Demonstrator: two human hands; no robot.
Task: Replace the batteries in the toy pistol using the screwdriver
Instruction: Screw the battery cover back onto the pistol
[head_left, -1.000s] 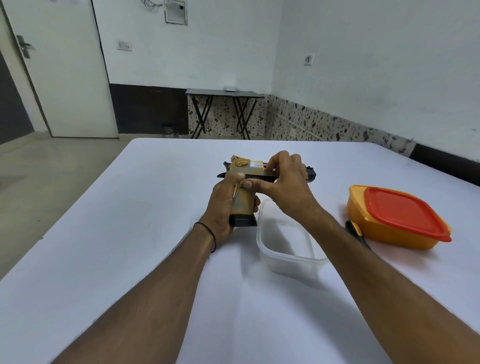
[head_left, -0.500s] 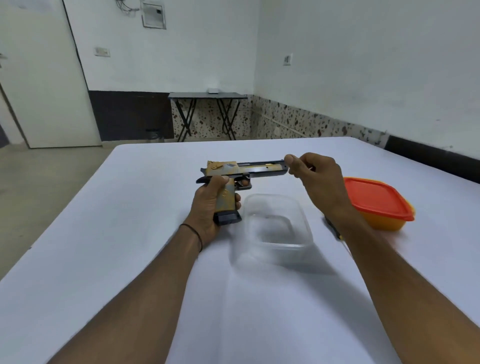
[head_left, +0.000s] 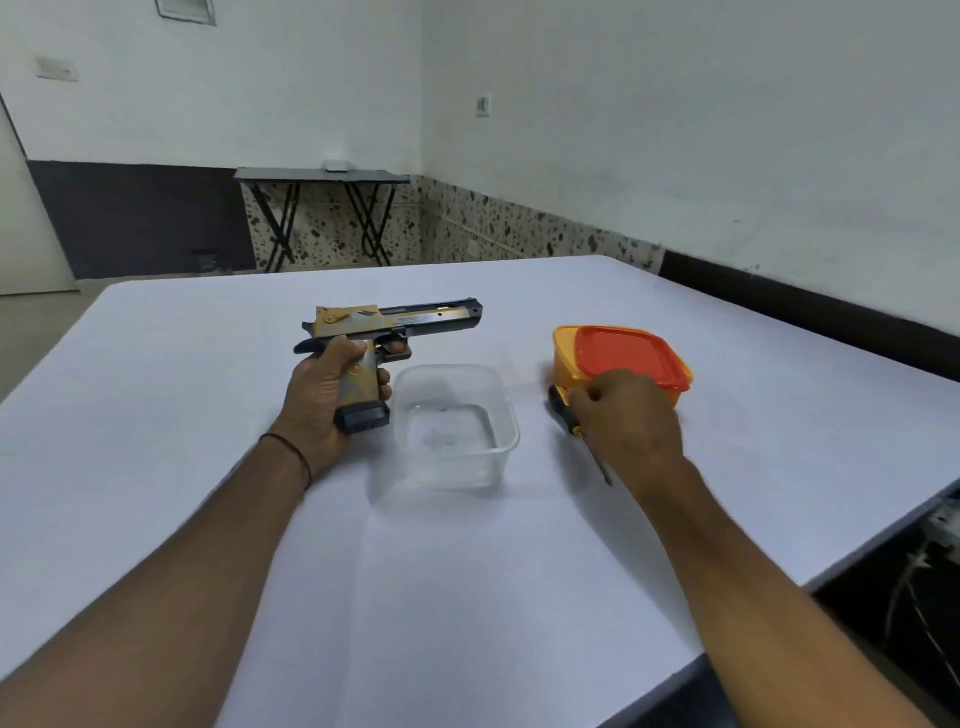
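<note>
1. While my left hand clamps the handle of the toy pistol above the table, it is steadied for unscrewing.
2. My right hand curls over the screwdriver beside the orange box; gripping or not, I cannot tell.
3. Clear tub sits between them, likely for screws.

Bare left forearm and right forearm, a thin black band snug around the left wrist.

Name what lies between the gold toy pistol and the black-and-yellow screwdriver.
Head view: the open clear plastic tub stands on the white table between pistol and screwdriver.
</note>
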